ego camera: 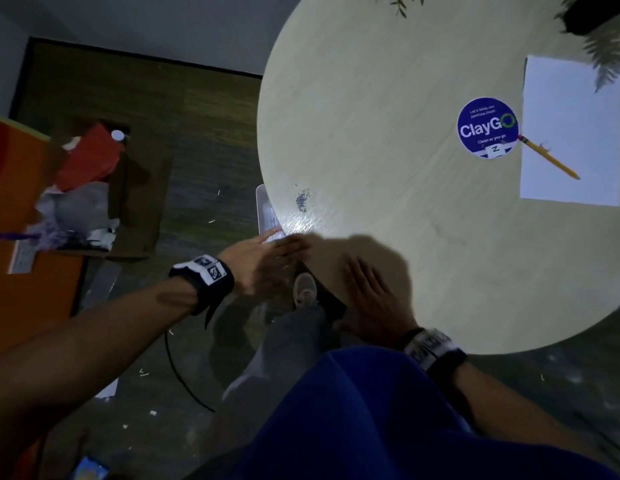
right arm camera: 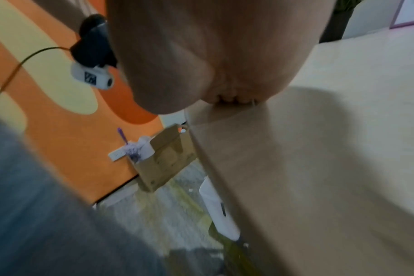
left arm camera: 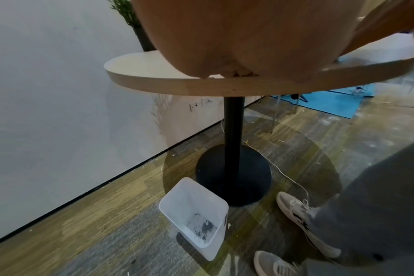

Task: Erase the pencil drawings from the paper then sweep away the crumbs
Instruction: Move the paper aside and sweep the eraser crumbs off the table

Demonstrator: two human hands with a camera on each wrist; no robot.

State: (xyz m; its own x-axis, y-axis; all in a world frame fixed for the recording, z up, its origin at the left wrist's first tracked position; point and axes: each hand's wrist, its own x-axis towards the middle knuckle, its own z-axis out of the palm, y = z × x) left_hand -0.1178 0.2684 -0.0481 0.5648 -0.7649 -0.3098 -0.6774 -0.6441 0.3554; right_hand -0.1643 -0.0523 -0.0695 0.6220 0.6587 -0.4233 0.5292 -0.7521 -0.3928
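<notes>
A white sheet of paper (ego camera: pixel 571 133) lies at the right of the round table (ego camera: pixel 388 98), with a yellow pencil (ego camera: pixel 549 156) across its left edge. A small dark heap of crumbs (ego camera: pixel 302 199) sits near the table's left rim. My left hand (ego camera: pixel 277 244) reaches to that rim with straight fingers and holds nothing. My right hand (ego camera: pixel 367 285) lies flat on the tabletop at the near edge, also holding nothing. A white bin (left arm camera: pixel 194 214) stands on the floor below the rim with dark crumbs in its bottom; it also shows in the head view as the bin (ego camera: pixel 265 209).
A blue round sticker (ego camera: pixel 487 127) is stuck beside the paper. Plant leaves (ego camera: pixel 610 57) hang over the table's far right. On the floor to the left stands an open cardboard box (ego camera: pixel 93 188) full of things. The table's black post (left arm camera: pixel 234 130) rises behind the bin.
</notes>
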